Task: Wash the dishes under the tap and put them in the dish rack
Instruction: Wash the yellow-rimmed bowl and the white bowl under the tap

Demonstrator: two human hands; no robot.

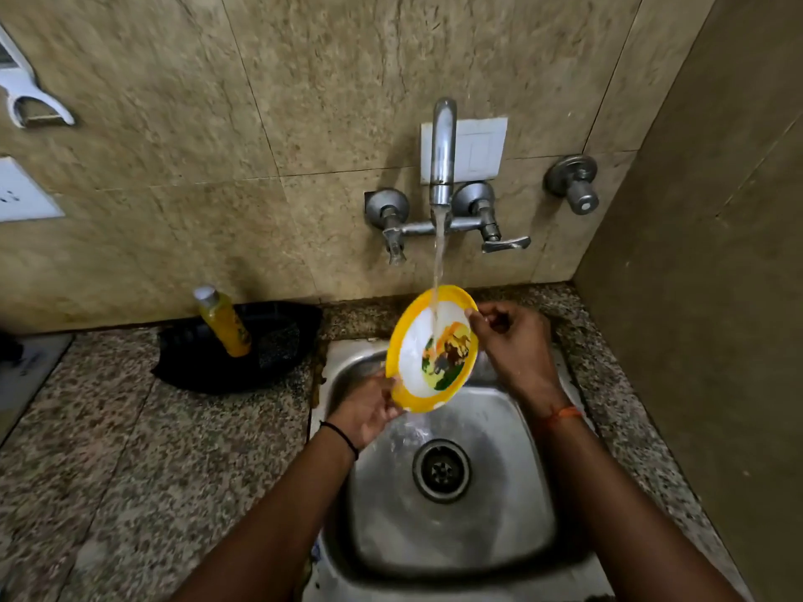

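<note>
While water streams from the tap (442,154) into the steel sink (499,527), a yellow-rimmed white plate (428,349) with a cartoon print tilts over it; left hand (367,410) pinches its lower edge, right hand (512,345) its upper. Beside it on the table (130,449), a black basket (278,341) holds a yellow bottle (223,321), label unreadable.

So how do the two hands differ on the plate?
The left hand holds the plate at its lower left rim, from below; the right hand pinches the upper right rim. The left wrist has a black band, the right an orange one. Both grip the plate under the tap.
</note>
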